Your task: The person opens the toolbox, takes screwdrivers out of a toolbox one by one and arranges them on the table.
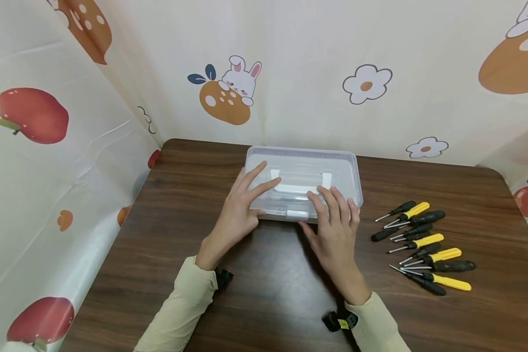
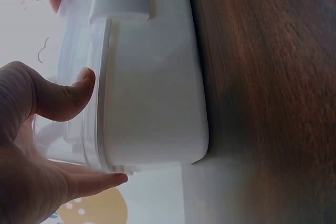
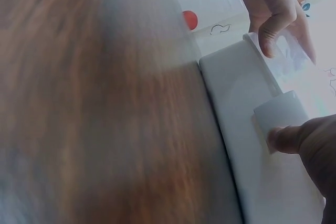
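A white box with a clear lid (image 1: pixel 308 161) sits near the table's back edge, its lid down. On the lid is a white handle (image 1: pixel 296 188). My left hand (image 1: pixel 237 210) rests over the box's left front corner, fingers spread across the lid and its thumb (image 2: pixel 73 95) at the front rim. My right hand (image 1: pixel 334 234) lies at the right front, fairly straight fingers on the lid. The right thumb (image 3: pixel 285 140) presses the lower edge of the white front latch (image 3: pixel 282 111). How far the latch is lifted, I cannot tell. The lid hides any contents.
Several screwdrivers with yellow and black handles (image 1: pixel 451 282) lie loosely piled on the brown wooden table (image 1: pixel 158 254), right of the box. A printed cloth (image 1: pixel 299 73) hangs behind and beside the table. Both wrists carry small black devices (image 1: pixel 332 321).
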The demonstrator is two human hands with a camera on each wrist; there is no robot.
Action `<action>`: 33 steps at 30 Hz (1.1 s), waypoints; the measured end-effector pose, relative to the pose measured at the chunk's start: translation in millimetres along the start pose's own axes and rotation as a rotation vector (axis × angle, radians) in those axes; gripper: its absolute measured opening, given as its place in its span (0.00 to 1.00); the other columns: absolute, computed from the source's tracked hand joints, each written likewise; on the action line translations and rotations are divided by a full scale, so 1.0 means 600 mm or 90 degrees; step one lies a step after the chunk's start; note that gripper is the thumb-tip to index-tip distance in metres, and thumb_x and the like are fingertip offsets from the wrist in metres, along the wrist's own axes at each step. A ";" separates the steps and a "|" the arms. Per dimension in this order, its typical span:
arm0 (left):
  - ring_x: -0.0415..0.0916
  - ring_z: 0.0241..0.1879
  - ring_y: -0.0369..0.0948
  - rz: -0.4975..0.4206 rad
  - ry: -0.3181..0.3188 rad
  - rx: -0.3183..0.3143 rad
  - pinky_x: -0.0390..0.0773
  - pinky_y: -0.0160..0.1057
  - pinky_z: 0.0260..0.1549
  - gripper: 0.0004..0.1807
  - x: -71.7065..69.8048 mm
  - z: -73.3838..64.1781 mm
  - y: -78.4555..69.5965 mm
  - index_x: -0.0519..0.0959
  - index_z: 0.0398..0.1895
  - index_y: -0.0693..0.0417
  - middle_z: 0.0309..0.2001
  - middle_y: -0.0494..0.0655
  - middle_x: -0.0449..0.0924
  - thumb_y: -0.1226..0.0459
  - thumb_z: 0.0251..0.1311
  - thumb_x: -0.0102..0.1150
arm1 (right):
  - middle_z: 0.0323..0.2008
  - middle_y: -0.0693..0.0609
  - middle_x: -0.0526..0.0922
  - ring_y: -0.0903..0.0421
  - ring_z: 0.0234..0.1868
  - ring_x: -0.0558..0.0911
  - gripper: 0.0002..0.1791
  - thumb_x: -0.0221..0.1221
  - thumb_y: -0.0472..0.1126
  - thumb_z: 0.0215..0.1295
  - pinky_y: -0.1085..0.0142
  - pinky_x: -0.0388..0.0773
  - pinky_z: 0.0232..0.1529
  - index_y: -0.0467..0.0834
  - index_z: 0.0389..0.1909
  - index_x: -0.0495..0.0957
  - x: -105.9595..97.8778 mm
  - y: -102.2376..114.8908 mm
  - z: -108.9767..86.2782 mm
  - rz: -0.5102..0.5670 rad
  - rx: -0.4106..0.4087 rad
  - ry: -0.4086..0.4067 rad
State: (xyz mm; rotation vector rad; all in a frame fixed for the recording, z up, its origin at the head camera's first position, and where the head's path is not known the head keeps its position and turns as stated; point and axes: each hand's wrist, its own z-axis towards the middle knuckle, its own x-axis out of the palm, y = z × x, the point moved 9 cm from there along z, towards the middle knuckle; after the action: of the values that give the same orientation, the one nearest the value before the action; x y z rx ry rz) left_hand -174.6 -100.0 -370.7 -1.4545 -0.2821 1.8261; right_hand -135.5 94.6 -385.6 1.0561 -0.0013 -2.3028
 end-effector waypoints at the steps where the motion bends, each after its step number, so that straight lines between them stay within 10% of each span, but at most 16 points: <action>1: 0.43 0.84 0.57 -0.001 0.001 -0.001 0.76 0.58 0.69 0.51 0.000 0.000 0.000 0.75 0.73 0.33 0.84 0.39 0.53 0.86 0.48 0.68 | 0.73 0.45 0.73 0.42 0.76 0.65 0.50 0.83 0.42 0.45 0.42 0.52 0.76 0.48 0.72 0.71 -0.001 0.000 0.000 0.001 -0.001 0.004; 16: 0.43 0.84 0.59 -0.013 0.011 -0.009 0.80 0.57 0.65 0.51 0.000 -0.001 0.001 0.74 0.74 0.31 0.84 0.37 0.52 0.85 0.50 0.68 | 0.71 0.39 0.72 0.33 0.76 0.60 0.38 0.73 0.49 0.59 0.26 0.49 0.71 0.46 0.71 0.74 -0.029 -0.019 0.013 0.078 0.021 0.009; 33: 0.42 0.85 0.59 -0.005 0.012 0.012 0.76 0.57 0.70 0.50 0.011 0.026 0.006 0.73 0.74 0.33 0.84 0.39 0.52 0.85 0.53 0.65 | 0.74 0.32 0.64 0.29 0.77 0.60 0.30 0.74 0.39 0.62 0.30 0.57 0.78 0.42 0.65 0.76 -0.029 -0.078 0.027 0.109 0.097 0.035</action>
State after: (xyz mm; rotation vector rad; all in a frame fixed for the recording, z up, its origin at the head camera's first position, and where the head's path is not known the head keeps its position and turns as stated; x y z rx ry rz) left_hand -190.8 -93.6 -372.4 -1.4546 -0.2601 1.8024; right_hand -162.2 138.0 -374.0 1.1483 -0.2406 -2.1455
